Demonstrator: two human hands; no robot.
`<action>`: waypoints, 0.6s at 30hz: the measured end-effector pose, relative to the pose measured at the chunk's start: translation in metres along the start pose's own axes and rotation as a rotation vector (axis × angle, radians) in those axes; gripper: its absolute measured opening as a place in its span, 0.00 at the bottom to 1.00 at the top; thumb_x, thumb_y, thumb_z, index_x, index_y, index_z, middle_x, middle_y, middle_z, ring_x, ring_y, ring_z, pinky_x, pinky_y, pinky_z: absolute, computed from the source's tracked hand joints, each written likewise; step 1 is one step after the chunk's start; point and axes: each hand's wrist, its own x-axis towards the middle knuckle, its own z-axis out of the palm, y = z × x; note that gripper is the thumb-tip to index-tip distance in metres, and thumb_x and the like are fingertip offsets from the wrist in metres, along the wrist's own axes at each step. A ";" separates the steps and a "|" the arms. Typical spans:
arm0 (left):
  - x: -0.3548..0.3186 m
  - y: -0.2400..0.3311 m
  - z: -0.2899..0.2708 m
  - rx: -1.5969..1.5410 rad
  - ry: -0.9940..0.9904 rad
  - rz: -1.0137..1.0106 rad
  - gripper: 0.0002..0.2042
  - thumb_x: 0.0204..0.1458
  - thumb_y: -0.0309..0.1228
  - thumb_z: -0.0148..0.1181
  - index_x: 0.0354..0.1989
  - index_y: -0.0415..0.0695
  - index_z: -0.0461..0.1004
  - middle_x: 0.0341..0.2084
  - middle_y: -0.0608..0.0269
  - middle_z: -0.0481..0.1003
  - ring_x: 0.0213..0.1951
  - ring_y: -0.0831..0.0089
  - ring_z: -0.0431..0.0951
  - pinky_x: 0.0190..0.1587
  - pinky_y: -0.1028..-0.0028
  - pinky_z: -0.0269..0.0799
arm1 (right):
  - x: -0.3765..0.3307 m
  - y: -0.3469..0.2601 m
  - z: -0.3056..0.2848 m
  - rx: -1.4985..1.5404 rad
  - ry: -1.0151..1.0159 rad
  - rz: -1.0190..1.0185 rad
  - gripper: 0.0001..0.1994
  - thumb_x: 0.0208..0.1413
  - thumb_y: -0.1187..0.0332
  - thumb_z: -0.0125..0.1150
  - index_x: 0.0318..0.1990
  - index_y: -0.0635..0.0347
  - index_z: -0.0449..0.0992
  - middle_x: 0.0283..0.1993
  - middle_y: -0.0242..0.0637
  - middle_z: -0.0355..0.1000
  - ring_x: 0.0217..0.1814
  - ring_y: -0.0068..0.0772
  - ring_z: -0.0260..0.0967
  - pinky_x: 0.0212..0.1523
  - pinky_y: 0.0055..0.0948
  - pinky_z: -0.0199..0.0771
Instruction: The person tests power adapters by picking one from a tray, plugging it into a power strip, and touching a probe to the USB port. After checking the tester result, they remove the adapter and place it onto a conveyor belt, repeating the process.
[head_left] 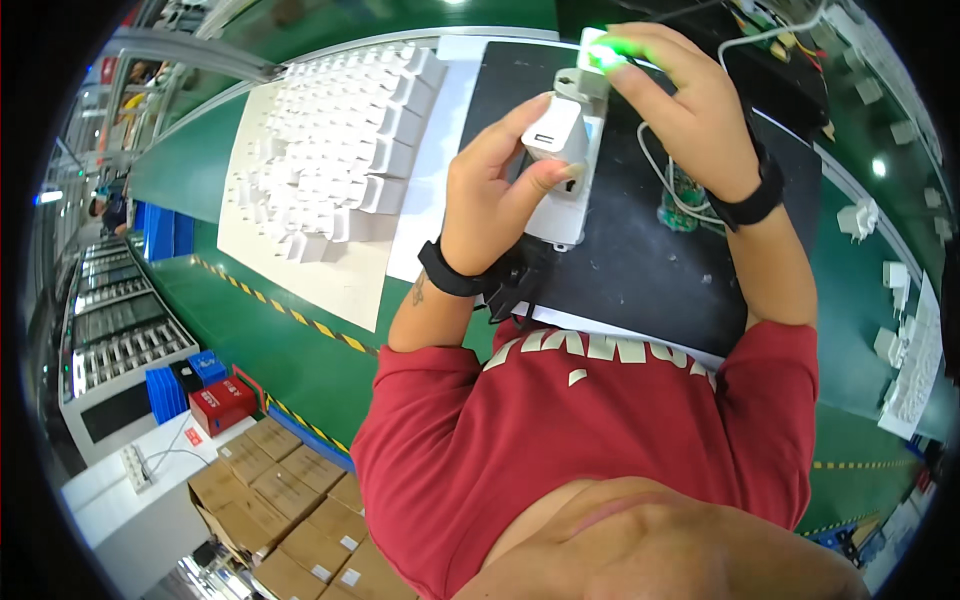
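My left hand (492, 190) grips a small white charger block (556, 132) between thumb and fingers, its port face turned toward me. It is held against a white test fixture (570, 212) lying on the black mat (640, 260). My right hand (685, 100) reaches further back, fingertips on the top of the fixture where a green light (606, 52) glows. Both wrists wear black bands.
A white tray (300, 260) with several rows of white charger blocks (345, 150) lies to the left on the green bench. A white cable and a small circuit part (678, 200) sit under my right wrist. More white chargers (890, 290) lie at right. Cardboard boxes (290, 520) are stacked on the floor at lower left.
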 end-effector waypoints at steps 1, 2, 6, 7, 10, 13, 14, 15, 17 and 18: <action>0.001 -0.002 0.000 0.147 -0.012 0.076 0.25 0.48 0.25 0.65 0.54 0.33 0.66 0.43 0.53 0.74 0.41 0.71 0.76 0.44 0.74 0.72 | 0.000 -0.001 0.002 -0.024 0.025 -0.012 0.11 0.52 0.70 0.58 0.42 0.65 0.76 0.46 0.39 0.73 0.49 0.36 0.69 0.51 0.29 0.67; 0.002 -0.004 0.000 0.296 -0.004 0.159 0.25 0.45 0.26 0.67 0.53 0.34 0.68 0.44 0.53 0.75 0.40 0.68 0.77 0.44 0.73 0.72 | 0.000 -0.002 0.004 -0.082 0.049 -0.019 0.11 0.51 0.70 0.59 0.41 0.65 0.77 0.46 0.39 0.73 0.49 0.37 0.70 0.51 0.30 0.67; -0.001 -0.006 0.002 0.284 -0.082 0.219 0.29 0.39 0.30 0.72 0.52 0.35 0.68 0.45 0.52 0.74 0.45 0.65 0.76 0.48 0.70 0.71 | 0.003 -0.003 0.012 -0.280 0.143 -0.151 0.09 0.48 0.69 0.62 0.36 0.62 0.77 0.42 0.38 0.74 0.45 0.42 0.70 0.49 0.34 0.68; -0.001 -0.005 0.003 0.275 -0.096 0.199 0.30 0.40 0.31 0.72 0.52 0.34 0.67 0.46 0.52 0.73 0.47 0.66 0.74 0.51 0.70 0.69 | 0.005 -0.002 0.014 -0.303 0.167 -0.175 0.09 0.48 0.68 0.62 0.36 0.62 0.77 0.41 0.38 0.74 0.44 0.43 0.70 0.50 0.35 0.67; 0.000 0.000 0.000 0.180 -0.096 0.079 0.33 0.38 0.33 0.73 0.54 0.36 0.66 0.47 0.54 0.71 0.49 0.65 0.72 0.54 0.68 0.66 | 0.010 0.003 0.021 -0.426 0.250 -0.420 0.06 0.48 0.69 0.62 0.33 0.59 0.76 0.38 0.35 0.73 0.42 0.42 0.70 0.51 0.37 0.69; 0.006 0.000 -0.004 0.319 -0.236 0.198 0.33 0.38 0.39 0.72 0.54 0.40 0.65 0.49 0.50 0.68 0.51 0.54 0.69 0.55 0.65 0.63 | 0.011 0.006 0.027 -0.489 0.297 -0.412 0.09 0.48 0.69 0.61 0.36 0.61 0.74 0.38 0.36 0.72 0.43 0.41 0.70 0.50 0.36 0.70; 0.008 -0.001 -0.005 0.337 -0.233 0.231 0.32 0.39 0.39 0.71 0.53 0.40 0.65 0.51 0.50 0.67 0.53 0.53 0.67 0.56 0.65 0.62 | 0.011 0.007 0.027 -0.513 0.305 -0.403 0.10 0.48 0.69 0.61 0.36 0.62 0.74 0.37 0.36 0.72 0.43 0.41 0.70 0.50 0.36 0.70; 0.010 -0.003 -0.006 0.349 -0.234 0.264 0.32 0.40 0.39 0.71 0.53 0.40 0.65 0.54 0.49 0.65 0.55 0.53 0.66 0.57 0.64 0.61 | 0.012 0.008 0.028 -0.546 0.329 -0.406 0.10 0.48 0.68 0.61 0.37 0.63 0.73 0.37 0.37 0.72 0.43 0.41 0.70 0.50 0.36 0.70; 0.013 -0.007 -0.006 0.343 -0.260 0.284 0.29 0.43 0.40 0.69 0.52 0.41 0.66 0.63 0.46 0.54 0.64 0.49 0.55 0.62 0.62 0.54 | 0.012 0.008 0.028 -0.519 0.304 -0.405 0.10 0.48 0.68 0.62 0.36 0.64 0.73 0.37 0.38 0.72 0.43 0.41 0.70 0.50 0.36 0.70; 0.014 -0.009 -0.006 0.364 -0.271 0.286 0.30 0.44 0.43 0.68 0.52 0.41 0.65 0.66 0.44 0.50 0.68 0.49 0.47 0.65 0.60 0.48 | 0.013 0.008 0.027 -0.511 0.300 -0.392 0.10 0.48 0.68 0.62 0.36 0.64 0.73 0.37 0.38 0.71 0.43 0.41 0.70 0.50 0.36 0.70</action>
